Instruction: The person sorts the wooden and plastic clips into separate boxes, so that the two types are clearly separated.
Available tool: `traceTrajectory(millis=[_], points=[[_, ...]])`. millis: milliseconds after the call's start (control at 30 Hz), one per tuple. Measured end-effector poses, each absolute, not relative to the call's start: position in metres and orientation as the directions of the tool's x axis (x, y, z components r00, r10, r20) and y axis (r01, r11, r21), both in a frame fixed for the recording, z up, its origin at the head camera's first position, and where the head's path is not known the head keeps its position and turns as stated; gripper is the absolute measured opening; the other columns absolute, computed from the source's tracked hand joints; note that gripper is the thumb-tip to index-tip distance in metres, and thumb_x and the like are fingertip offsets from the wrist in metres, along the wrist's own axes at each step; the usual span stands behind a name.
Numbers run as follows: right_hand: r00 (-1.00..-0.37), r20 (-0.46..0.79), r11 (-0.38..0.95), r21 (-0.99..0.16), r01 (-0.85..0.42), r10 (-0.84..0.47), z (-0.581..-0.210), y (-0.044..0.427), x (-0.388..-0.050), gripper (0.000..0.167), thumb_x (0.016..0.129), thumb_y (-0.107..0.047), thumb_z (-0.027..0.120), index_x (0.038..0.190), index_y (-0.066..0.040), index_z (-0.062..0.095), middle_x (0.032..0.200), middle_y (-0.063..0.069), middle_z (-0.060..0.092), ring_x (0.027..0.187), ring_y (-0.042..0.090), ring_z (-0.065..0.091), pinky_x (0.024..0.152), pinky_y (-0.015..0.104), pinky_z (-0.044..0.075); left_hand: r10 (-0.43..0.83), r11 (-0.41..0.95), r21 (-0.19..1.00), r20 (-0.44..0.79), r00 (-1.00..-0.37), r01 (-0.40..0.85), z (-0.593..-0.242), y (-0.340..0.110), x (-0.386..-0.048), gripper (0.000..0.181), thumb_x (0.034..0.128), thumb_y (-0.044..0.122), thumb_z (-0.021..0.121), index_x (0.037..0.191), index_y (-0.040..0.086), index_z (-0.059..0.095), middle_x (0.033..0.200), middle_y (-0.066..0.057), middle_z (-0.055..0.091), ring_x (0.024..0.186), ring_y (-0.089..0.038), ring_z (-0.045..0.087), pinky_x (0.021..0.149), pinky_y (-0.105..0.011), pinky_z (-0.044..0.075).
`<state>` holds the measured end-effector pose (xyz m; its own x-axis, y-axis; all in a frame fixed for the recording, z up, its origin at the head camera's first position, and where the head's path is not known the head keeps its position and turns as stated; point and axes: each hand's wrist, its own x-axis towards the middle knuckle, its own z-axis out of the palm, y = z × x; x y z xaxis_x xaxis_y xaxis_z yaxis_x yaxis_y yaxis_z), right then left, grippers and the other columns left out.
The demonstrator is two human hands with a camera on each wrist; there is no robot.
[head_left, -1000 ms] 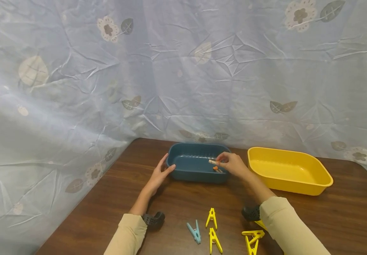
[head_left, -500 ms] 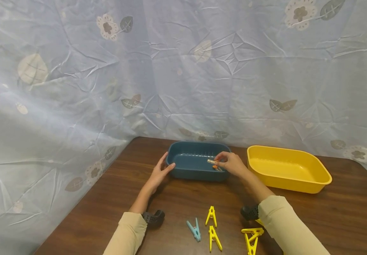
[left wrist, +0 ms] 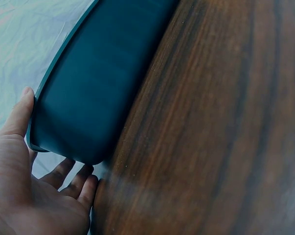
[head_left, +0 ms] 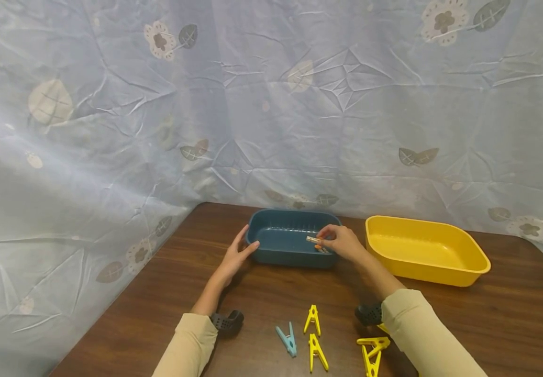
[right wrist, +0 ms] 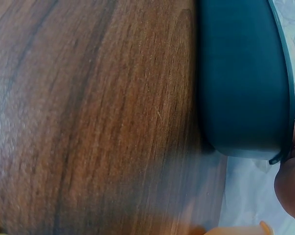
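Observation:
My left hand (head_left: 232, 259) grips the left end of the dark blue basin (head_left: 295, 259). Its thumb lies over the rim, and in the left wrist view its fingers (left wrist: 79, 181) touch the end wall. Over the basin's right end, my right hand (head_left: 344, 242) pinches a small pale clothespin (head_left: 313, 240) between thumb and fingertips. Just below it, inside the basin, lies another small clothespin (head_left: 323, 250) with an orange piece, partly hidden by the hand. From the right wrist, the basin's outer wall (right wrist: 245, 88) shows, but the pinched clothespin is out of sight.
A yellow basin (head_left: 429, 272) stands to the right of the blue one. On the near part of the wooden table (head_left: 252, 314) lie a light blue clothespin (head_left: 288, 340) and several yellow clothespins (head_left: 317, 353). My right forearm partly covers some. A patterned curtain (head_left: 271, 131) hangs behind.
The right hand has sunk very slightly with its clothespin, nearer to the one in the basin. My left hand keeps its place on the basin.

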<state>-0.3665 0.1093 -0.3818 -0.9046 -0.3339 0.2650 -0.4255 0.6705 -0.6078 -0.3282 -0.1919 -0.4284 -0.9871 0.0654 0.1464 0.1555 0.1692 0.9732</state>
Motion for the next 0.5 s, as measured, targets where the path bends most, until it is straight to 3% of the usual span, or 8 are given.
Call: traceTrajectory(millis=[500], points=[[-0.901, 0.259, 0.652, -0.624, -0.431, -0.348, -0.3813, 0.1096, -0.3659, 0.013, 0.084, -0.016, 0.068, 0.094, -0.007, 0.067, 0.087, 0.002, 0.065, 0.072, 0.017, 0.059, 0.06, 0.031, 0.045, 0.077, 0.166, 0.973, 0.15, -0.986, 0.161, -0.4268, -0.1927, -0.329, 0.072, 0.0884, 0.035, 0.061, 0.147, 0.02, 0.022, 0.142, -0.024, 0.027, 0.129, -0.04, 0.026, 0.1, -0.054, 0.025]])
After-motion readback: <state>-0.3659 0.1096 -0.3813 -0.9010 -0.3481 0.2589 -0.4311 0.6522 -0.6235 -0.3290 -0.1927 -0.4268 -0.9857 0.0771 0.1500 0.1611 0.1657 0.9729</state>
